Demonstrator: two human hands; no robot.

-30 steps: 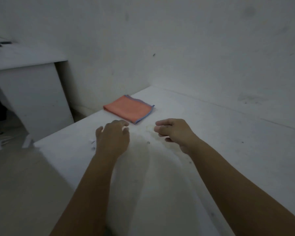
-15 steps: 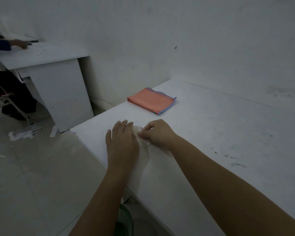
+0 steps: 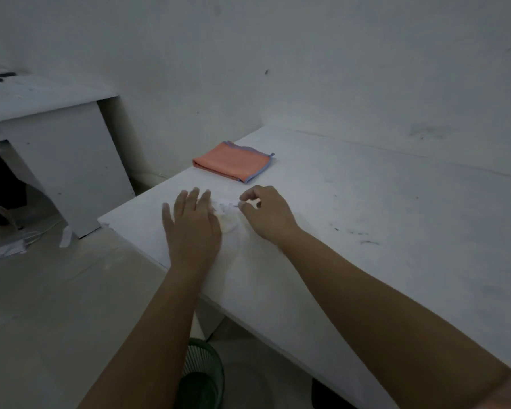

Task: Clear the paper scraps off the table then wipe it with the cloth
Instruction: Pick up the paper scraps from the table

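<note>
A small heap of white paper scraps (image 3: pixel 225 212) lies on the white table (image 3: pixel 366 219) between my two hands. My left hand (image 3: pixel 193 225) is flat on the tabletop, fingers straight, its edge against the left side of the heap. My right hand (image 3: pixel 266 212) has curled fingers on the heap's right side, thumb and forefinger pinching close at a scrap. A folded orange cloth (image 3: pixel 232 161) with a blue border lies beyond the hands, near the table's far left corner.
A green mesh waste bin (image 3: pixel 202 376) stands on the floor under the table's near edge, below my left forearm. A second white desk (image 3: pixel 50 137) stands to the left across a gap of floor. The wall runs behind the table.
Both hands came together on the table around the scraps; my left hand went from curled to flat, and my right hand's fingers now pinch at the heap. The view shifted.
</note>
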